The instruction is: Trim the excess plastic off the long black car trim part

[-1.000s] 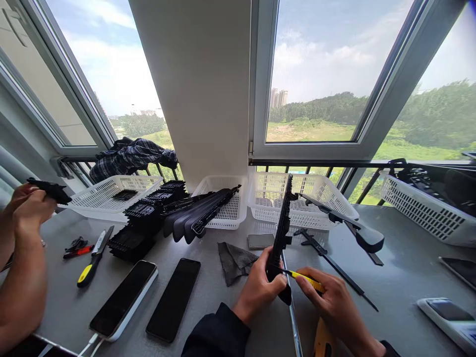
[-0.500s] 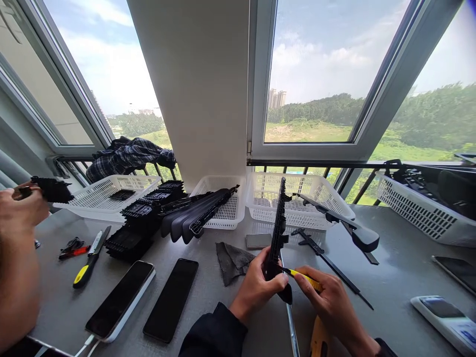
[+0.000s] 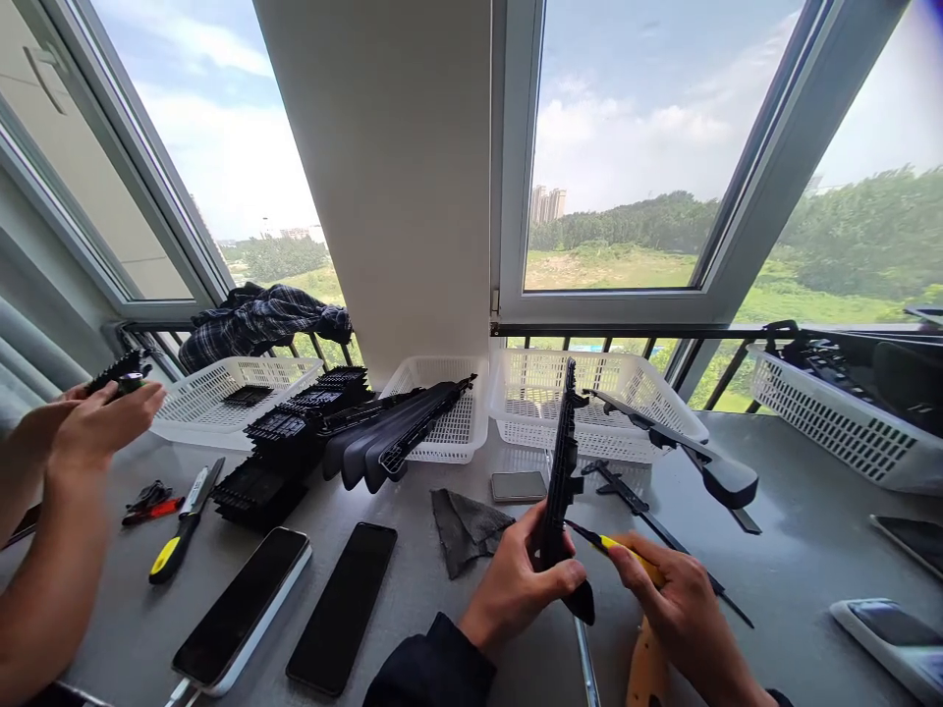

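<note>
My left hand [image 3: 520, 584] is closed around the lower end of a long black plastic part [image 3: 564, 452], which stands nearly upright with its ribbed edge to the right. In my right hand [image 3: 674, 599] is a yellow-handled utility knife [image 3: 608, 543], its thin dark blade pointing left at the part's edge just above my left thumb. Whether the blade tip touches the plastic I cannot tell. A grey cloth [image 3: 468, 530] lies left of the part. Below my right hand rests a yellow-orange tool handle [image 3: 646, 668], partly cut off by the frame.
A co-worker's hands [image 3: 103, 417] hold a black piece at far left. White baskets [image 3: 442, 454] line the back, beside stacked black parts [image 3: 265, 481]. Two phones [image 3: 343, 609] lie front left. A caliper [image 3: 626, 496] and a long black part [image 3: 726, 481] are at right.
My right hand and the knife have shifted slightly right and down, and the black part slightly right. The co-worker's hands have come further into view, with both now on the black piece.
</note>
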